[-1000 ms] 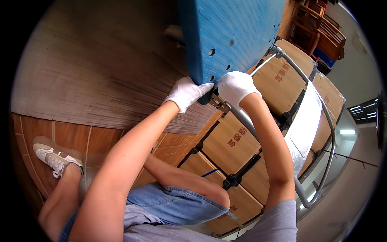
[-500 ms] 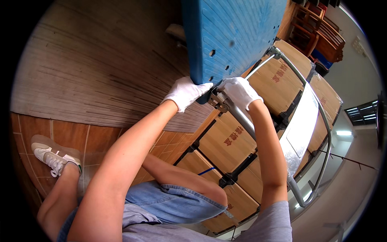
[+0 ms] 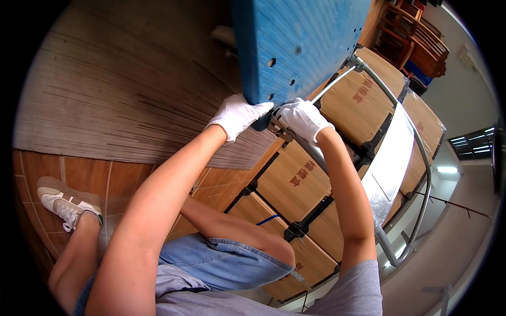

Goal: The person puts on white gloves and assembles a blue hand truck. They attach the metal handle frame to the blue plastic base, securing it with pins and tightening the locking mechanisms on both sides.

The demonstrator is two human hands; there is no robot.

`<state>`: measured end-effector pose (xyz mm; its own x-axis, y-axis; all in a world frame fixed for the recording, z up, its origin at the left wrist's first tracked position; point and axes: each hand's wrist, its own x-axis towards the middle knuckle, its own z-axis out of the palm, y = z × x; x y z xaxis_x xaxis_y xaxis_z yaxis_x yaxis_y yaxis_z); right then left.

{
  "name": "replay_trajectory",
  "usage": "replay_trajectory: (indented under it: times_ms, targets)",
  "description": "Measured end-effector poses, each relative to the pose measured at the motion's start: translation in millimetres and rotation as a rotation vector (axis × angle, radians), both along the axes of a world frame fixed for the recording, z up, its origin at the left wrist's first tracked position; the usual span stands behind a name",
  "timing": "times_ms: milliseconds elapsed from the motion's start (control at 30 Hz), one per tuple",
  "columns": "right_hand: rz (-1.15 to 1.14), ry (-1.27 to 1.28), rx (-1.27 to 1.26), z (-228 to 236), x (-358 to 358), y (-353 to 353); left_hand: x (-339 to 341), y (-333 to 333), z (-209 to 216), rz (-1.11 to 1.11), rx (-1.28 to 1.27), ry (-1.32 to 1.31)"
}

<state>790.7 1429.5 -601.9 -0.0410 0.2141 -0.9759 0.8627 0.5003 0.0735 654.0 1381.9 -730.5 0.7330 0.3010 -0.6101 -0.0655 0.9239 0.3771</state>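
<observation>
A blue plastic platform trolley (image 3: 308, 50) stands on its edge, its ribbed deck dotted with holes. My left hand (image 3: 237, 117), in a white glove, grips the deck's lower corner, thumb on the near face and fingers partly hidden behind. At the same corner sits a metal hinge bracket (image 3: 280, 129), where the grey tube handle (image 3: 425, 195) joins the deck. My right hand (image 3: 304, 120), also gloved in white, is closed against the bracket and the tube's end. Its fingers are curled, and what they pinch is hidden.
Stacked brown cartons (image 3: 295, 179) with black corner pieces stand on the right behind the handle. Wooden chairs (image 3: 414, 39) are piled at the far right. A streaked grey mat (image 3: 105, 100) lies over orange floor tiles (image 3: 132, 179). A caster (image 3: 224, 36) shows behind the deck.
The trolley and both hands sit slightly further left and higher in the picture. My right fingers have shifted a little at the bracket; both hands stay on the corner.
</observation>
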Motion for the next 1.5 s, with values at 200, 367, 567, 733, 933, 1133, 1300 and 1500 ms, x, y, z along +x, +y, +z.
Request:
replay_trajectory:
  times_ms: [200, 367, 567, 733, 933, 1133, 1300, 1500]
  targets:
    - [-0.117, -0.183, 0.142, -5, 0, -10, 5, -4, -2, 0.009, 0.033, 0.020]
    - [-0.577, 0.235, 0.887, 39, -43, -15, -1, -2, -2, -0.011, 0.044, 0.039]
    - [-1.320, 0.173, 0.835, 66, -65, -131, 1, -5, -5, -0.019, 0.005, 0.095]
    - [-1.405, 0.471, 0.962, 7, 3, -192, -5, 13, 9, -0.021, 0.120, 0.075]
    - [-0.921, 0.845, 1.226, -44, 6, -172, -22, 17, 11, 0.012, 0.176, 0.158]
    - [-0.269, 0.629, 1.237, -53, 8, -137, -44, 19, 16, 0.178, 0.307, 0.241]
    - [-0.418, 0.630, 1.227, -56, -15, -120, -54, 25, 17, 0.147, 0.305, 0.313]
    - [-0.523, 0.660, 1.243, -70, -13, -133, -56, 27, 14, 0.153, 0.254, 0.273]
